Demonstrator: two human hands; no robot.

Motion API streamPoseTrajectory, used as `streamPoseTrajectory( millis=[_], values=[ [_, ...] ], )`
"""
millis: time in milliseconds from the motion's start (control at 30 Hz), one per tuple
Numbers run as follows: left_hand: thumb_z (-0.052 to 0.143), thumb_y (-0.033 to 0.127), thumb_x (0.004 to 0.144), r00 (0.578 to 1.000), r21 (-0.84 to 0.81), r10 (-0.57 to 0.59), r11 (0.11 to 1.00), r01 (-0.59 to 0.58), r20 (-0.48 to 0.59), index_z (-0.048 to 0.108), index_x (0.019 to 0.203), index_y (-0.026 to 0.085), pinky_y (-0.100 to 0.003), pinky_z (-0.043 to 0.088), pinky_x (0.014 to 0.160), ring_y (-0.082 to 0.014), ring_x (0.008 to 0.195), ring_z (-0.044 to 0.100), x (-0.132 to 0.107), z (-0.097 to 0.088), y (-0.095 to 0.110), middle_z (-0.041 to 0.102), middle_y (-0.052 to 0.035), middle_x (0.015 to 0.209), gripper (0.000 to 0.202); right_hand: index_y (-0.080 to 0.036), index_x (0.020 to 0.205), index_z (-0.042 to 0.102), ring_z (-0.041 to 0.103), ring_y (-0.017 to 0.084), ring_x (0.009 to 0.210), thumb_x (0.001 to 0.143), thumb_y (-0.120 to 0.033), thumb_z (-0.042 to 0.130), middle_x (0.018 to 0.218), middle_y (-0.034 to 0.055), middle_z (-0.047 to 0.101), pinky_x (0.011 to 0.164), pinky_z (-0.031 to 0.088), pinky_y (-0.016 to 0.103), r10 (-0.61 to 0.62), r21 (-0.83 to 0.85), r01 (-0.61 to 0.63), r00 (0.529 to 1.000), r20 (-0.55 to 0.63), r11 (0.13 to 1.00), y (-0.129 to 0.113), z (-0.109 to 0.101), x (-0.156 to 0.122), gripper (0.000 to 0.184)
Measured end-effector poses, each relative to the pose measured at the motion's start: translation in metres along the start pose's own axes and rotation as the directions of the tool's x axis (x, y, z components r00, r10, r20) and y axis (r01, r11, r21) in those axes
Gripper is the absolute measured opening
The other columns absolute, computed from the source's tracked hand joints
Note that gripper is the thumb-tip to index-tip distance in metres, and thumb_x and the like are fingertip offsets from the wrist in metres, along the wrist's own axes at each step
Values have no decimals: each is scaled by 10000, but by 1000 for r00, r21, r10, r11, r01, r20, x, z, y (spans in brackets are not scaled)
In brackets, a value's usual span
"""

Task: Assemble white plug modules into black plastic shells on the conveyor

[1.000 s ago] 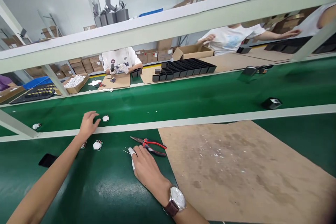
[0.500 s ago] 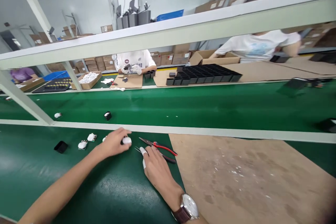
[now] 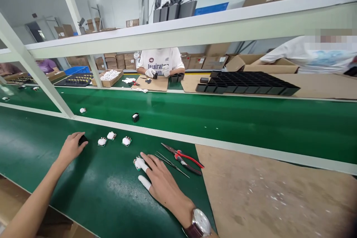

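Observation:
My left hand [image 3: 71, 148] reaches out to the left and grips a small black box [image 3: 83, 140] between thumb and fingers; part of the box is hidden. My right hand [image 3: 163, 180], with white finger cots on two digits and a watch at the wrist, is spread low over the green table. One covered fingertip touches a small circuit board with a white lump [image 3: 137, 163]. Beyond that hand lie thin metal tweezers [image 3: 174, 165] and red-and-black pliers [image 3: 182, 158]. Similar boards [image 3: 102, 141] lie in a loose group between my hands.
A pale rail [image 3: 134, 128] separates my table from a green belt [image 3: 178, 106] carrying a filled black box [image 3: 135, 117]. Brown board [image 3: 273, 193] covers the table at right. A co-worker [image 3: 160, 63] handles parts opposite, beside many black boxes [image 3: 251, 83]. A shelf beam [image 3: 178, 36] crosses overhead.
My left hand has left the white-topped piece and moved left onto the black box. The tweezers now lie on the table, and my right hand rests on a board. The view has shifted.

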State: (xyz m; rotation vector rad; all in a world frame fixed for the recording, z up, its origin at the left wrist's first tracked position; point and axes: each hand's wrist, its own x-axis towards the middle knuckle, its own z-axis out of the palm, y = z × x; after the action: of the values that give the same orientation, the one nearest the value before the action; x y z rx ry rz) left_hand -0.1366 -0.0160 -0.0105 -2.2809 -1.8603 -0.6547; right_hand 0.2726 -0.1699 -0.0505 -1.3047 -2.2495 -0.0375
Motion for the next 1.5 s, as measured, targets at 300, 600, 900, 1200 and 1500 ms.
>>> streamPoseTrajectory(
  millis=[300, 600, 900, 1200, 1500],
  values=[
    [624, 373, 999, 932, -437, 358, 847, -303, 48, 656, 1335, 238, -406, 582, 1036, -265, 1166, 697, -36, -6, 113, 723, -95, 1286, 364, -173, 1337, 555, 658, 224, 1249, 1031, -110, 501, 1433, 159, 587, 1069, 585, 411, 129, 302, -117, 991, -22, 946, 4, 3, -5, 317],
    [766, 272, 920, 777, -663, 584, 680, -312, 234, 550, 1438, 250, -469, 594, 1055, -296, 1255, 638, -39, 44, 192, 645, -113, 1370, 562, -177, 1486, 469, 626, 308, 1188, 998, -123, 549, 1270, 143, 654, 1021, 599, 542, 106, 142, -103, 994, -11, 985, 9, -2, -15, 498],
    [837, 353, 887, 792, -780, 532, 614, -117, 299, 341, 1606, 353, -509, 524, 1133, -303, 1360, 589, -42, 56, 180, 588, -105, 1510, 874, -188, 1375, 511, 640, 285, 1089, 997, -116, 558, 1197, 135, 638, 904, 631, 492, 183, 250, -143, 972, -144, 958, 15, 2, -13, 388],
    [693, 230, 985, 756, -796, 588, 585, -154, 286, 252, 1646, 372, -479, 529, 1137, -268, 1358, 592, -49, 59, 186, 616, -84, 1471, 807, -210, 1523, 437, 662, 255, 1229, 1005, -130, 597, 1320, 158, 621, 997, 626, 403, 177, 319, -97, 956, -233, 943, 5, -4, -16, 548],
    [611, 114, 994, 695, -818, 662, 544, -185, 282, 178, 1671, 390, -492, 527, 1149, -263, 1409, 517, -53, 55, 188, 543, -107, 1532, 850, -176, 1457, 480, 676, 273, 1199, 974, -48, 607, 1330, 179, 646, 941, 650, 418, 92, 259, -31, 969, -228, 965, 1, -6, -13, 516]
  ],
)
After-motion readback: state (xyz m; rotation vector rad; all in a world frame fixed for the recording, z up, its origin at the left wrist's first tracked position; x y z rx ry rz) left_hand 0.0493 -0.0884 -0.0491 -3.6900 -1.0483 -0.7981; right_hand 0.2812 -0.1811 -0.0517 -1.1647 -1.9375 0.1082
